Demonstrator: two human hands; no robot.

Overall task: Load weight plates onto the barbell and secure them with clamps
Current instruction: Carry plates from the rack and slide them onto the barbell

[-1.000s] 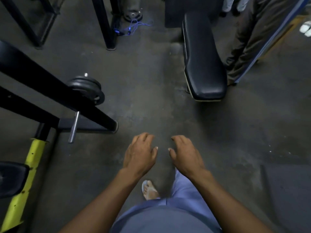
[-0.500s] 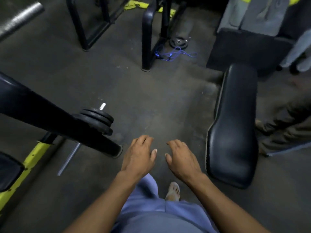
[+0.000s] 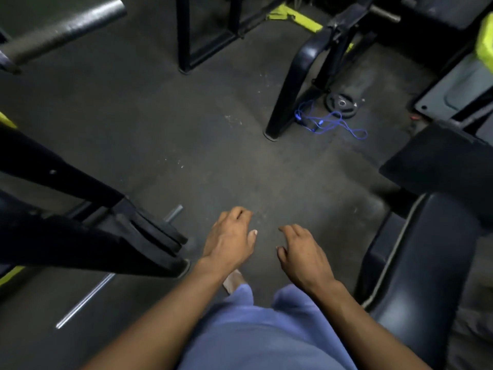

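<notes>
My left hand [image 3: 229, 240] and my right hand [image 3: 301, 255] hang in front of me, palms down, fingers loosely curled and apart, holding nothing. Left of my left hand a thin steel bar [image 3: 85, 300] lies on the floor, its tip [image 3: 174, 211] poking out past several black plates [image 3: 157, 233] stacked on it, partly hidden behind a black frame beam. One small black weight plate [image 3: 342, 104] lies flat on the floor far ahead to the right. A thick grey bar end [image 3: 66, 29] crosses the top left. No clamp is visible.
A black padded bench [image 3: 416, 276] stands close on my right. Black machine legs [image 3: 286, 84] and a frame [image 3: 184, 36] rise ahead. A blue cord [image 3: 333, 124] lies tangled by the small plate. A sloping black beam [image 3: 53, 172] crosses on the left. Dark floor [image 3: 213, 145] stretches ahead.
The view has moved forward and tilted up: the bench slid to my right, the loaded bar end drew close on my left, and the far plate and cord came nearer. My hands stayed empty.
</notes>
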